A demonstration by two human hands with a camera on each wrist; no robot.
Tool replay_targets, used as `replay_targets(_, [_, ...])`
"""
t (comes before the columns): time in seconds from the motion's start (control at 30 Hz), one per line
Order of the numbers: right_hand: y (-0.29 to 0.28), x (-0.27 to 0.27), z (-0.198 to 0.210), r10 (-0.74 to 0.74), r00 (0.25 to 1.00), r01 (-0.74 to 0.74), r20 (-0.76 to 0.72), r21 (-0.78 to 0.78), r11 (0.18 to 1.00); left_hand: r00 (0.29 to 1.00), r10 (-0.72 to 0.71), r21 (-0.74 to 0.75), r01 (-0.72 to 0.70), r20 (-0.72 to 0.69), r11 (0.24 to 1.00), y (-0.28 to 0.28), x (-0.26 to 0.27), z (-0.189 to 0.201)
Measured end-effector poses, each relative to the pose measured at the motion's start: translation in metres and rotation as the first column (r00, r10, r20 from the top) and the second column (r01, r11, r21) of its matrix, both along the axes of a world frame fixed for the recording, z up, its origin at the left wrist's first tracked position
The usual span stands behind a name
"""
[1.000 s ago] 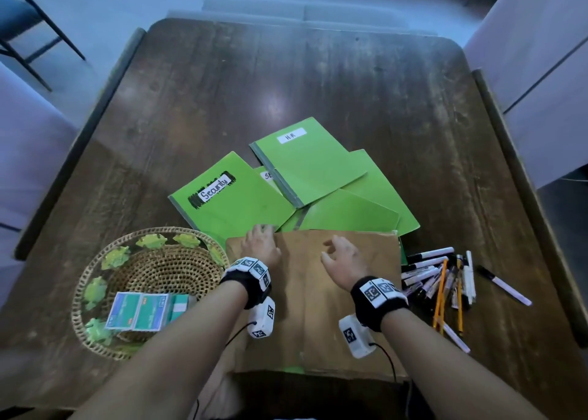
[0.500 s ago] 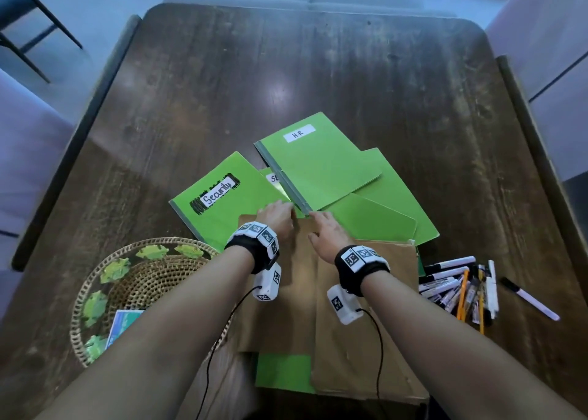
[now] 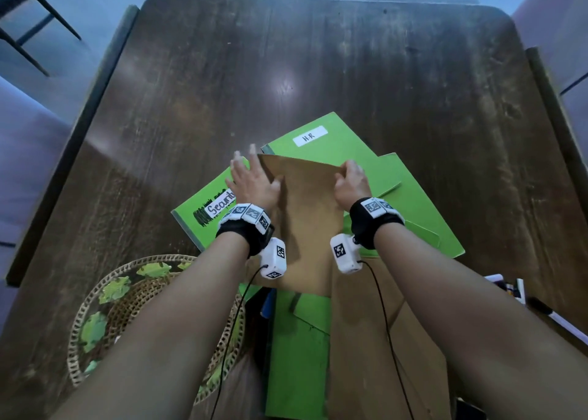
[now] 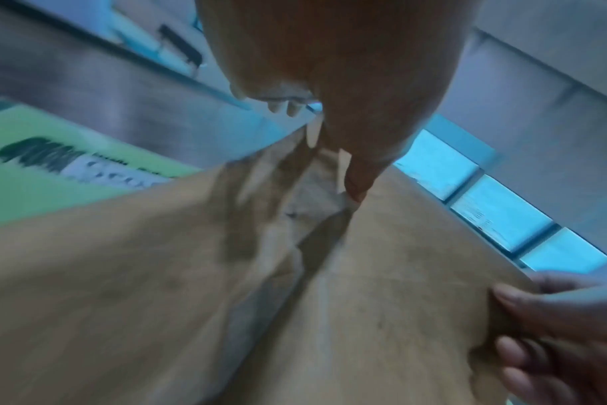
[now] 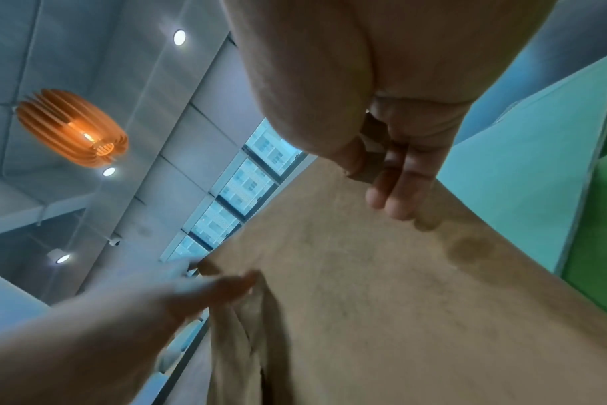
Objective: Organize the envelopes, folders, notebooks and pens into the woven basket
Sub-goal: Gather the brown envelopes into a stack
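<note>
Both hands hold up one brown envelope [image 3: 305,216] by its far edge, over the green folders. My left hand [image 3: 251,181] pinches the left corner, thumb on the front and fingers stretched behind. The right hand [image 3: 351,181] grips the right corner with curled fingers. The left wrist view shows the thumb [image 4: 357,178] pressed on the envelope [image 4: 364,301]. In the right wrist view fingers [image 5: 399,186] fold over the envelope's edge [image 5: 381,287]. The woven basket [image 3: 105,311] sits at the near left, partly hidden by my left forearm.
Green folders marked "H.R" [image 3: 318,143] and "Security" [image 3: 203,216] lie under the raised envelope. A second brown envelope [image 3: 366,340] and another green folder [image 3: 299,356] lie near me. Pens [image 3: 515,289] show at the right edge. The far half of the wooden table [image 3: 318,69] is bare.
Both hands moved away from me and lifted the top brown envelope off the pile. A second envelope and a green folder beneath it came into view.
</note>
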State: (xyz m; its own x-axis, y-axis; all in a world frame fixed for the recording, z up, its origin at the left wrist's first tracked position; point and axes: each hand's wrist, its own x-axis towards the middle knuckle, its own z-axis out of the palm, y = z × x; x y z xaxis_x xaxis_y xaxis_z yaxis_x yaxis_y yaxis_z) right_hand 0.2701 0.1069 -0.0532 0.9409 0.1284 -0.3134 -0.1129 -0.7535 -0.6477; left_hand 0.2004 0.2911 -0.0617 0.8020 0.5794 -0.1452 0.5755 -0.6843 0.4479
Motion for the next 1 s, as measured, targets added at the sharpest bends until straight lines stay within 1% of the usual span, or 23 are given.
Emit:
replay_targets(0.03, [0.000,0.006,0.000,-0.023,1.000,0.023,-0.002,0.016,1.000,0.998,0.068,-0.128,-0.067,0.004,0.990,0.003,-0.003,-0.002])
replay_targets(0.07, [-0.001,0.010,0.000,-0.044,0.999,0.044,-0.003,0.032,0.999,0.993,0.117,-0.247,-0.113,0.003,0.963,0.006,-0.007,-0.005])
replay_targets(0.1, [-0.001,0.012,-0.001,-0.064,0.998,0.064,-0.001,0.051,0.997,0.990,0.144,-0.335,-0.136,-0.001,0.933,0.009,-0.009,-0.008])
replay_targets(0.13, [-0.001,0.012,-0.002,-0.085,0.996,0.084,0.005,0.075,0.994,0.989,0.150,-0.375,-0.141,-0.006,0.916,0.010,-0.011,-0.010])
replay_targets(0.2, [0.001,0.007,-0.006,-0.140,0.990,0.140,-0.013,0.110,0.984,0.989,0.146,-0.366,-0.134,0.005,0.921,0.010,-0.009,-0.011])
replay_targets(0.27, [0.003,-0.003,-0.011,-0.189,0.980,0.194,-0.066,0.076,0.978,0.988,0.150,-0.393,-0.125,0.034,0.911,0.008,-0.006,-0.009])
replay_targets(0.33, [-0.001,-0.011,-0.017,-0.211,0.966,0.218,-0.150,0.027,0.976,0.980,0.182,-0.443,-0.129,0.080,0.887,0.006,-0.004,-0.002])
replay_targets(0.4, [-0.010,-0.015,-0.022,-0.183,0.958,0.190,-0.220,0.010,0.982,0.959,0.238,-0.473,-0.139,0.156,0.870,0.009,-0.001,0.004])
replay_targets(0.47, [-0.019,-0.017,-0.024,-0.090,0.958,0.107,-0.272,0.048,0.993,0.932,0.272,-0.485,-0.128,0.240,0.865,0.013,0.001,0.013])
replay_targets(0.53, [-0.024,-0.018,-0.018,-0.019,0.960,0.065,-0.278,0.156,0.986,0.901,0.283,-0.488,-0.094,0.328,0.867,0.017,0.003,0.024])
replay_targets(0.6, [-0.031,-0.019,-0.006,-0.009,0.971,0.069,-0.241,0.243,0.968,0.879,0.286,-0.506,-0.059,0.382,0.860,0.019,0.005,0.038])
replay_targets(0.67, [-0.043,-0.018,0.007,-0.031,0.980,0.086,-0.198,0.274,0.958,0.872,0.287,-0.545,-0.028,0.397,0.838,0.016,0.005,0.049])
replay_targets(0.73, [-0.063,-0.021,0.014,-0.060,0.978,0.113,-0.199,0.271,0.956,0.882,0.269,-0.573,0.002,0.387,0.820,0.005,0.002,0.057])
replay_targets(0.8, [-0.087,-0.029,0.016,-0.075,0.977,0.116,-0.200,0.203,0.972,0.918,0.204,-0.583,0.035,0.340,0.812,-0.013,-0.006,0.057])
replay_targets(0.9, [-0.127,-0.052,0.018,-0.098,0.974,0.100,-0.204,0.004,0.995,0.976,0.074,-0.609,0.068,0.204,0.790,-0.050,-0.026,0.041])
replay_targets(1.0, [-0.168,-0.087,0.008,-0.153,0.960,0.104,-0.233,-0.208,0.973,0.998,-0.035,-0.640,0.063,0.057,0.766,-0.094,-0.059,0.015])
